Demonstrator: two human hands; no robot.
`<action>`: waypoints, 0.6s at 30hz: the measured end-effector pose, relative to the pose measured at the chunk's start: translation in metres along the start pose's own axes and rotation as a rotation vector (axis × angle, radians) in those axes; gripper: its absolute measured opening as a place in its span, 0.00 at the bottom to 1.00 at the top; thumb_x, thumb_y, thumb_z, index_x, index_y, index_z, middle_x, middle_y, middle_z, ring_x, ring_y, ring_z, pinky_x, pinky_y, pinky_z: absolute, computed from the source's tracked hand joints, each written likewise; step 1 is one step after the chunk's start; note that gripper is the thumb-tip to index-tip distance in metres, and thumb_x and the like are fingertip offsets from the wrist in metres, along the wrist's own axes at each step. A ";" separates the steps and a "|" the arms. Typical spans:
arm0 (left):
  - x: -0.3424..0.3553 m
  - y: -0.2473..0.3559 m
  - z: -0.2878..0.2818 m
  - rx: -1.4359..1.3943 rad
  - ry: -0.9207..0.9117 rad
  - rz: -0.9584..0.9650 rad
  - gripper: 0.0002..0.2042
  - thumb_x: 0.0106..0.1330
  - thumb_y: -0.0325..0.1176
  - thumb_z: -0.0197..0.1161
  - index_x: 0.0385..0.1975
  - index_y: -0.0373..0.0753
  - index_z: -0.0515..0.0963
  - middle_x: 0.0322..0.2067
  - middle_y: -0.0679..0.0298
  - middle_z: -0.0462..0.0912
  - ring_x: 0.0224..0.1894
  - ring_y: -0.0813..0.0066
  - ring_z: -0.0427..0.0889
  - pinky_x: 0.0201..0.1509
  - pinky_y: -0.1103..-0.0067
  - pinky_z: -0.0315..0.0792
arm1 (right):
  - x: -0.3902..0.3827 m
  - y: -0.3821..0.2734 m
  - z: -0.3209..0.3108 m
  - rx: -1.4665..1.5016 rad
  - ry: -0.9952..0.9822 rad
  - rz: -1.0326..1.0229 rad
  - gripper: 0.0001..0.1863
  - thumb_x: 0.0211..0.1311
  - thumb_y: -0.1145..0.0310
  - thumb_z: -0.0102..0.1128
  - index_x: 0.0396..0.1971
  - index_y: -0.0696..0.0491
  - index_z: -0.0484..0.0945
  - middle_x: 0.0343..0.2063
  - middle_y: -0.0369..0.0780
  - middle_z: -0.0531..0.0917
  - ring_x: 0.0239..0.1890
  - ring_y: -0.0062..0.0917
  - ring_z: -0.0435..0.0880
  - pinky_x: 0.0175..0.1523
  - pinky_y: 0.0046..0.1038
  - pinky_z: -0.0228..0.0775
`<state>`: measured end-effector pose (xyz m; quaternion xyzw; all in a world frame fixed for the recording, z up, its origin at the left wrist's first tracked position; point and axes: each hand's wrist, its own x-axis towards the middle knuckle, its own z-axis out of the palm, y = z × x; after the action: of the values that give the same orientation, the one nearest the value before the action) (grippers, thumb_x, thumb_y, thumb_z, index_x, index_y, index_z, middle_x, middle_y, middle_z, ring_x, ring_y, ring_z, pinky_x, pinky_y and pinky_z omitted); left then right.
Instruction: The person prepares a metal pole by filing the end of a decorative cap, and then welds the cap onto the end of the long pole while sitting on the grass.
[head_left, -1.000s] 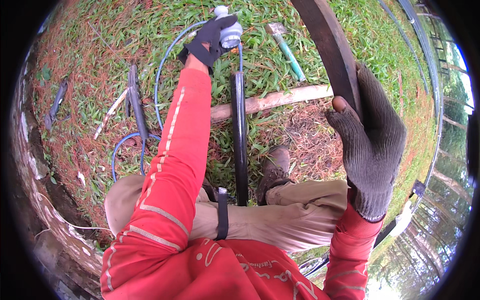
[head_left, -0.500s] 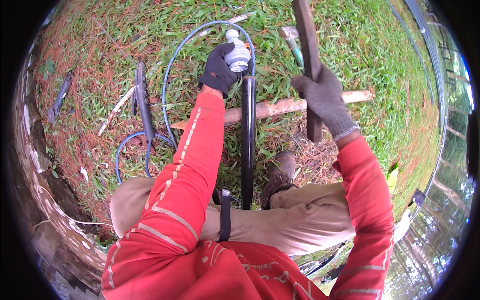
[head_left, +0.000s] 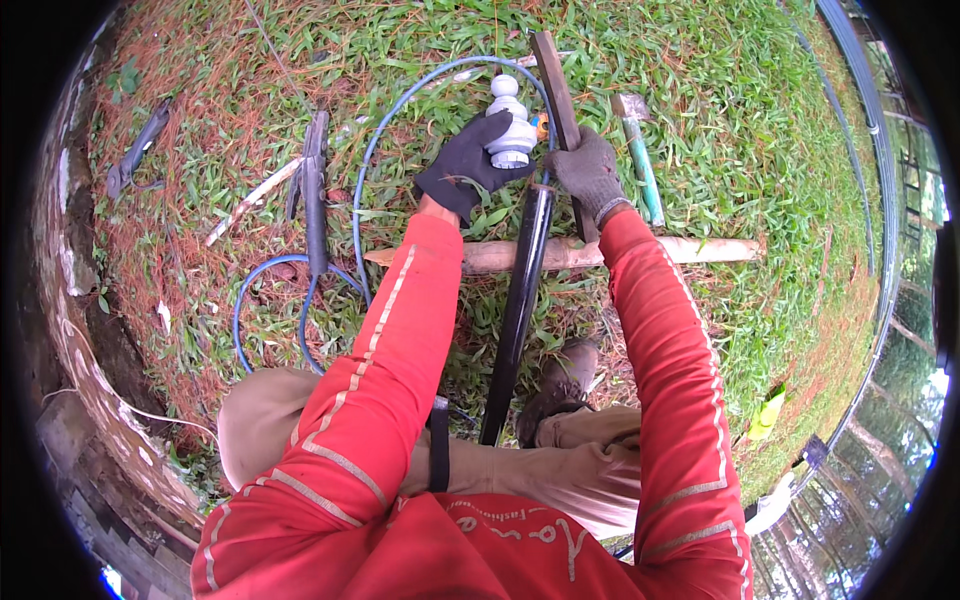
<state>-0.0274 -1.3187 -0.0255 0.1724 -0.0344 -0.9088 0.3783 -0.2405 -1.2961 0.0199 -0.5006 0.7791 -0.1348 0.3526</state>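
Left hand (head_left: 468, 168) is curling around a grey knobbed fitting (head_left: 512, 132), just beyond the far end of the black pipe (head_left: 518, 300); right hand (head_left: 588, 172) is clasping a flat dark bar (head_left: 554, 85) beside the fitting. For good control, the left should be bracing the fitting firmly without crowding the bar. Both forearms (head_left: 405, 290) are reaching forward and converging slightly, the right hand angling inward.
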 end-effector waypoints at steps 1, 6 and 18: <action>0.004 0.003 -0.006 0.000 0.000 -0.001 0.16 0.78 0.33 0.66 0.62 0.46 0.74 0.40 0.74 0.75 0.41 0.77 0.80 0.59 0.52 0.85 | 0.007 -0.001 0.001 0.000 0.000 0.001 0.23 0.54 0.62 0.76 0.46 0.59 0.85 0.40 0.55 0.90 0.47 0.50 0.91 0.57 0.44 0.81; 0.003 0.000 0.000 0.129 0.076 0.023 0.20 0.78 0.33 0.66 0.66 0.45 0.72 0.44 0.71 0.77 0.43 0.75 0.81 0.59 0.51 0.85 | 0.028 -0.009 -0.027 0.080 0.062 0.004 0.22 0.56 0.61 0.76 0.44 0.62 0.85 0.33 0.47 0.92 0.38 0.36 0.92 0.49 0.39 0.83; 0.006 0.003 -0.010 0.000 -0.106 0.032 0.21 0.78 0.37 0.67 0.67 0.45 0.72 0.45 0.70 0.79 0.44 0.75 0.82 0.55 0.55 0.88 | 0.045 -0.043 -0.045 0.102 0.153 -0.131 0.23 0.54 0.63 0.74 0.47 0.60 0.85 0.39 0.52 0.90 0.45 0.43 0.91 0.55 0.41 0.83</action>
<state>-0.0263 -1.3246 -0.0361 0.1233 -0.0570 -0.9105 0.3906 -0.2529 -1.3619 0.0577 -0.5200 0.7616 -0.2346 0.3075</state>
